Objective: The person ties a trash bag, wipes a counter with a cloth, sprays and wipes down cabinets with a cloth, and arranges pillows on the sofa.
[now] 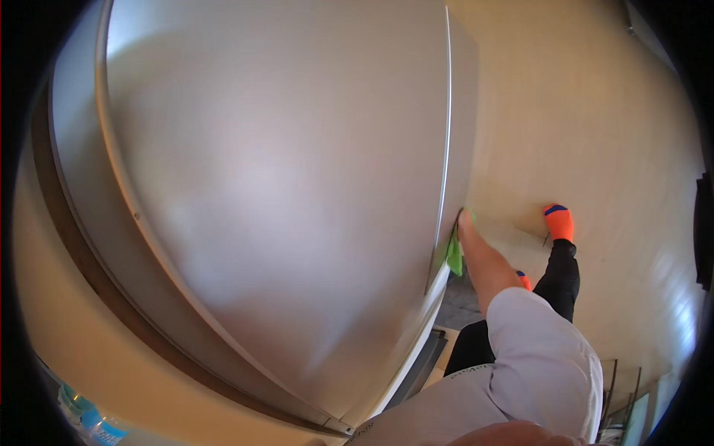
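Observation:
A large silver door panel [275,186], like a refrigerator's, fills the left and middle of the head view. My right arm reaches from the light grey sleeve to the panel's lower right edge. There my right hand [465,220], small and partly hidden, is closed on a green cloth [454,256] that hangs beside the edge. The fingers behind the cloth cannot be made out. My left hand does not show.
My feet in orange socks [559,221] stand on the pale floor [587,126]. Wire racks [621,394] are at the lower right. Clear plastic bottles with blue labels [104,431] lie at the lower left.

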### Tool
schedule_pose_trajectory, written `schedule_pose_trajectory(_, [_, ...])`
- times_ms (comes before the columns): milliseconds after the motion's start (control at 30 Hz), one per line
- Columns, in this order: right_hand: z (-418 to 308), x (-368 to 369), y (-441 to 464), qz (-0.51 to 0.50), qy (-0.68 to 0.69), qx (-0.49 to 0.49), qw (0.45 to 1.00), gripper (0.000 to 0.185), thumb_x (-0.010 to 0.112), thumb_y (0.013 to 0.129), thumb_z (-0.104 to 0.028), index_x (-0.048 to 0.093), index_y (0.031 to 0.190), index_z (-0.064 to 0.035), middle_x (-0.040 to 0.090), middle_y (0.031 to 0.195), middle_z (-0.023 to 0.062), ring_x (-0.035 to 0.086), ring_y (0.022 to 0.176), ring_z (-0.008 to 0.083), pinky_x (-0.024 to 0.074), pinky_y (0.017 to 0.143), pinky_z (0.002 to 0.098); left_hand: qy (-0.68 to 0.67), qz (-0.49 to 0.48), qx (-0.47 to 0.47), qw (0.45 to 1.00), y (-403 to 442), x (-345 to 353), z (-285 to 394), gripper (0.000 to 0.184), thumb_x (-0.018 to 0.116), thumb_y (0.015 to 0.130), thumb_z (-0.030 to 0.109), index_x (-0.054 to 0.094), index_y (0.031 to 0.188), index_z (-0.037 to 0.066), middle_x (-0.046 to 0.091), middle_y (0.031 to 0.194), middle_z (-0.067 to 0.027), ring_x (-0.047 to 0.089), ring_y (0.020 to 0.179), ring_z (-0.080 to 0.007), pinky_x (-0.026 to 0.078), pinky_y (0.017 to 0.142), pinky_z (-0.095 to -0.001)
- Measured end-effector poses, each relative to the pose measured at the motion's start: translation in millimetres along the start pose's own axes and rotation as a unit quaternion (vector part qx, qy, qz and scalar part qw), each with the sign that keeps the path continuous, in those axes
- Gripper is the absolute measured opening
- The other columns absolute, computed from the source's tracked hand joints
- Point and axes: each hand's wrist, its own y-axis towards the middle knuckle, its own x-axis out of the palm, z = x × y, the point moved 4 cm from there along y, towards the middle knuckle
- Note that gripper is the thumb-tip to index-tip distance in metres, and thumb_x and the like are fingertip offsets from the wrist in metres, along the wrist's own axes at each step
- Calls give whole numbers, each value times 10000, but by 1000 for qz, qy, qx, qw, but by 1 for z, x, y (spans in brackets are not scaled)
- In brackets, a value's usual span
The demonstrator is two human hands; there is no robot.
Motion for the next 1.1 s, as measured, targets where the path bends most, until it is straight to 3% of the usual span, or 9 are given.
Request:
schedule_pose_trajectory(300, [-363,218,-11,-36,-113,-231,966,641,348,875,-515,451,1218,17,476,1197,166,462,1049,265,353,920,408,-9,-1,1,1000,5,5,0,596,257,944,370,170,1346,-61,196,1391,-251,227,1283,-394,149,1052,-492])
schedule_pose_trajectory(533, [-141,104,-5,15,-176,-173,969,587,321,921,-473,480,1181,28,544,1112,140,502,1011,243,400,875,378,-48,11,-8,999,-6,-14,-5,615,249,944,380,145,1356,-65,180,1398,-255,216,1290,-386,138,1058,-478])
schedule_pose_trajectory(633, [9,47,-132,-172,44,-26,984,575,320,924,-465,372,1278,-14,472,1217,139,444,1115,251,361,951,393,-74,9,-16,997,-16,-18,-2,624,245,944,385,134,1360,-67,173,1402,-256,212,1293,-383,134,1061,-472])
schedule_pose_trajectory(667, [8,50,-224,31,24,88,995,567,313,926,-462,327,1321,-56,430,1279,126,388,1180,258,299,1006,404,-84,9,-22,996,-18,-20,-3,626,244,944,386,130,1361,-67,170,1403,-257,210,1294,-381,132,1062,-470])
schedule_pose_trajectory(733, [-23,83,-337,-63,144,94,983,557,292,942,-416,272,1353,-40,323,1361,106,293,1244,242,212,1042,361,-141,-39,-75,986,-7,-35,11,614,310,925,287,77,1357,-82,88,1410,-266,91,1319,-382,90,1062,-486])
schedule_pose_trajectory(900, [-213,216,-436,-136,-76,-395,905,550,225,957,-365,148,1399,-46,152,1450,133,142,1334,268,85,1090,364,-153,-71,-7,986,-14,-43,1,617,396,880,162,80,1346,-92,20,1399,-304,43,1303,-459,53,1029,-563])
schedule_pose_trajectory(1000, [-364,319,-425,-116,-233,-789,557,498,162,972,-274,156,1382,9,127,1436,231,104,1336,353,63,1091,406,-197,-38,23,979,-13,-43,0,614,420,868,157,114,1342,-86,69,1380,-325,53,1291,-482,44,1018,-580])
schedule_pose_trajectory(1067, [-407,330,-447,-177,-318,-548,753,547,221,931,-396,364,1285,-4,441,1203,171,488,928,233,395,797,367,-185,-65,5,981,-7,-50,6,608,434,860,154,141,1337,-83,102,1366,-333,57,1284,-491,35,1008,-595])
schedule_pose_trajectory(1100, [-407,331,-460,-180,-312,-606,710,485,269,920,-322,380,1264,2,388,1246,196,416,1015,281,336,863,387,-189,-64,4,980,-5,-52,6,606,437,857,150,148,1335,-83,107,1365,-332,57,1284,-492,31,1005,-598])
